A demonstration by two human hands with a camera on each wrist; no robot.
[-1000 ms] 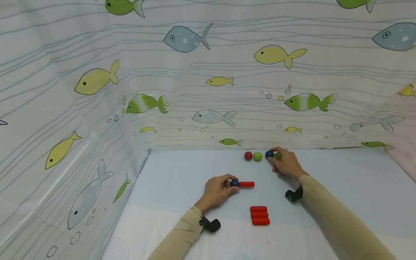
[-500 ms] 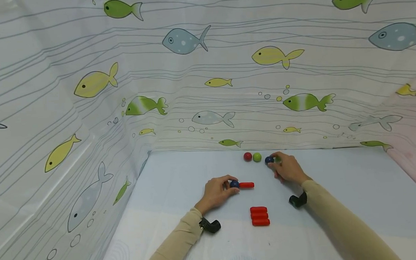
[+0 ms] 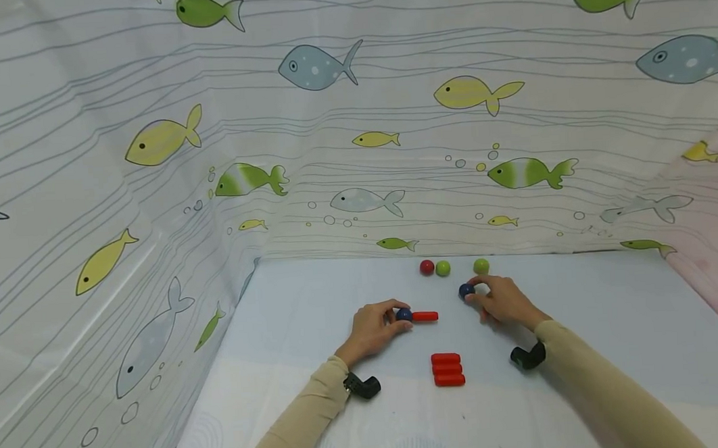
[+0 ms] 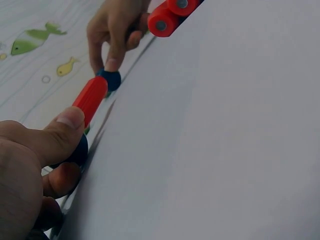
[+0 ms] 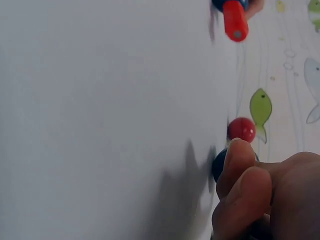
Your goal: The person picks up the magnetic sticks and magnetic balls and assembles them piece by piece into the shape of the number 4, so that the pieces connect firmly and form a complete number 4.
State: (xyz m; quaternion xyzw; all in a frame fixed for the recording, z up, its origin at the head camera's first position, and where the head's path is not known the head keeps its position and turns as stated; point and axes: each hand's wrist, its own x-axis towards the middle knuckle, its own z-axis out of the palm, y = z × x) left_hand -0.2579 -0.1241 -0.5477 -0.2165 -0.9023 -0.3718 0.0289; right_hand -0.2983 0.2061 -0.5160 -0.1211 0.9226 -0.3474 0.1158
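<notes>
On the white table, my left hand (image 3: 370, 328) pinches a dark blue ball (image 3: 404, 315) between thumb and fingers. A short red rod (image 3: 425, 316) extends rightward from that ball, its free end showing a grey metal face in the right wrist view. Farther back and to the right, my right hand (image 3: 503, 301) pinches a second blue ball (image 3: 466, 291), apart from the rod in the head view. This ball is partly hidden by the fingers in the right wrist view.
Three red rods (image 3: 447, 369) lie side by side nearer me. Along the back stand a red ball (image 3: 427, 267), a green ball (image 3: 443, 268) and another green ball (image 3: 481, 265). Behind them rises a fish-patterned sheet (image 3: 306, 145).
My right hand has brought its blue ball from the back row toward me, uncovering the green ball behind it. The left hand stays in place with its ball and rod.
</notes>
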